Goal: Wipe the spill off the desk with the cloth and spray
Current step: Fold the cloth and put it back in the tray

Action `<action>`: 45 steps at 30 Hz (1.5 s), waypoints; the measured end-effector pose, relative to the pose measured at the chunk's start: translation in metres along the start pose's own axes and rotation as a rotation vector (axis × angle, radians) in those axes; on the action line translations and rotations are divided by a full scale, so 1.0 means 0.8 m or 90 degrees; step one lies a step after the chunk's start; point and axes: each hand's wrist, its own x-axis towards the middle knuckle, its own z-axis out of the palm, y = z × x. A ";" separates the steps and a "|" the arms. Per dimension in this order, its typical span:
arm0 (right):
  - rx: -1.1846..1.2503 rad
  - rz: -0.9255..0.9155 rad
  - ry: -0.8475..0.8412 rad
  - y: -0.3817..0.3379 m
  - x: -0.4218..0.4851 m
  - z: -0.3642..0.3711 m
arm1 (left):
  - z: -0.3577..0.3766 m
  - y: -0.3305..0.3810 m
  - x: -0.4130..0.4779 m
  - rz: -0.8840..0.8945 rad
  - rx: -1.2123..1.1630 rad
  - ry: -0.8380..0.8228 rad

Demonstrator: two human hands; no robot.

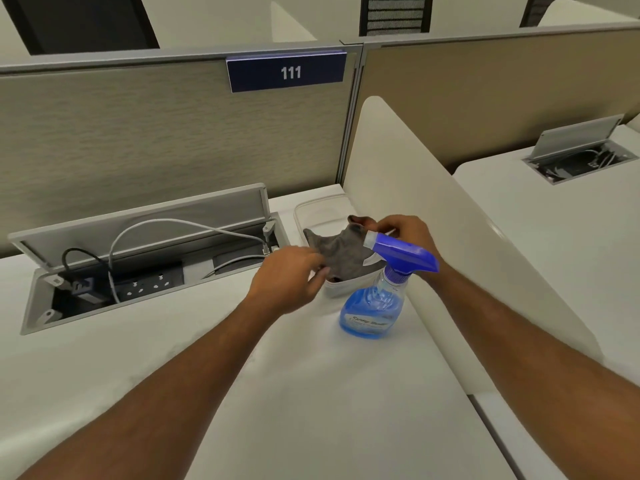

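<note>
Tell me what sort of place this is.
Most likely an open-plan office or study hall of numbered cubicles: a beige fabric partition bears a blue plate numbered 111, and the white desk has an open grey cable hatch with power sockets.

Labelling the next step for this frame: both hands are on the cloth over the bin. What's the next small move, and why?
Likely lift the cloth clear of the bin. The left hand and right hand each pinch an edge, its lower edge dips into the bin, and the bottle stands untouched on the desk in front, so neither hand is free for it yet.
</note>
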 end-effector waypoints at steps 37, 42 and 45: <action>0.273 0.148 0.319 -0.087 -0.132 0.063 | -0.003 -0.047 -0.242 -0.236 -0.026 -0.093; 0.292 0.105 0.354 -0.118 -0.108 0.025 | 0.004 -0.058 -0.226 -0.235 -0.018 -0.089; 0.311 0.093 0.365 -0.136 -0.082 0.005 | 0.007 -0.061 -0.213 -0.228 -0.020 -0.081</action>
